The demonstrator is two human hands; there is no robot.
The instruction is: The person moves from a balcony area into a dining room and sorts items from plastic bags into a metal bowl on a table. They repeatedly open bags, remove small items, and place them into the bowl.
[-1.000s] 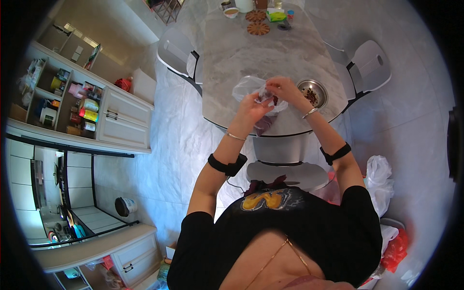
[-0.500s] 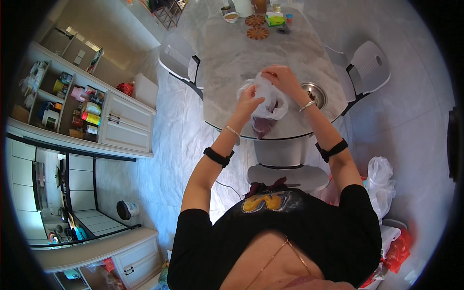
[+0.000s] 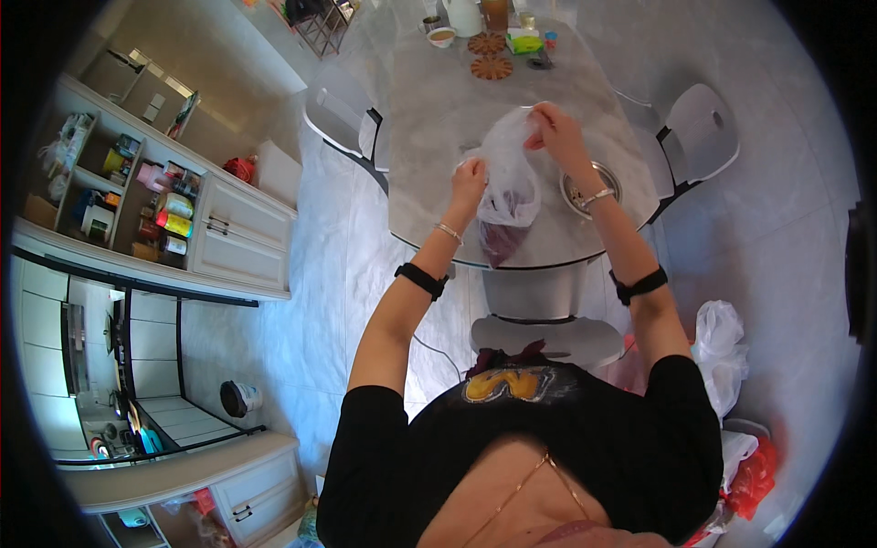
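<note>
A thin translucent white plastic bag is stretched upward over the near part of the table. Through its lower end shows a dark reddish-purple content, whose kind I cannot make out, close to the table's near edge. My left hand is closed on the left side of the bag, fingers curled in. Higher and to the right, my right hand pinches the bag's upper edge. A round metal bowl with small dark bits in it sits beside my right wrist, partly hidden by it.
The marble-look table carries two brown coasters, a small bowl, a pitcher and a green tissue pack at its far end. Grey-white chairs flank it. Plastic bags stand on the floor at right.
My hands have moved apart, the right one up and to the right. The bag is now drawn taller and wider between them, and its dark lower end stays by the table edge.
</note>
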